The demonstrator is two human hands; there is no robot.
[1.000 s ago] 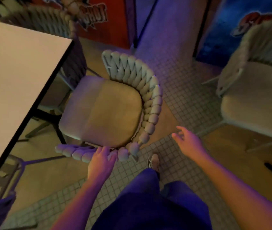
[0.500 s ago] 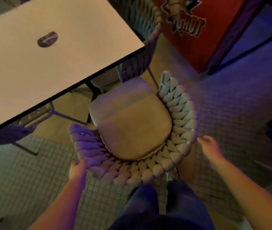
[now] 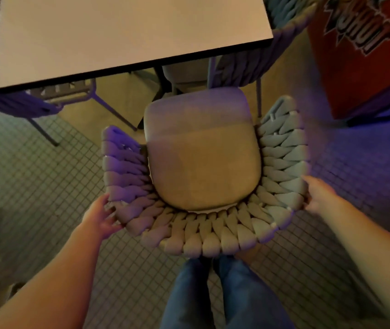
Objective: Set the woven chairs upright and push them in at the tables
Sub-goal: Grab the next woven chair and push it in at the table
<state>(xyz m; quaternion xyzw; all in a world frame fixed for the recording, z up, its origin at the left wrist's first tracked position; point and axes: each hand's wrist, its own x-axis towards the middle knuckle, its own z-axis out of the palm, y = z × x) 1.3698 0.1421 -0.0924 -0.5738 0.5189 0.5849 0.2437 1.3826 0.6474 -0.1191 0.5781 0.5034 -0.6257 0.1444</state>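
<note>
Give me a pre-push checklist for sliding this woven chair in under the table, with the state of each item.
1. Chair upright: ok. The woven chair stands with its seat cushion facing up.
2. Left hand on the backrest: ok, it touches the left rear curve of the weave.
3. Right hand on the backrest: ok, it touches the right rear curve; how firmly it grips, cannot tell.
4. Chair faces the table: ok, the cushion's front edge points at the table edge.
5. Chair pushed in: not ok, the whole cushion lies outside the tabletop.
6. Path under the table free: cannot tell; table legs and the neighbouring chair stand close ahead.
</note>
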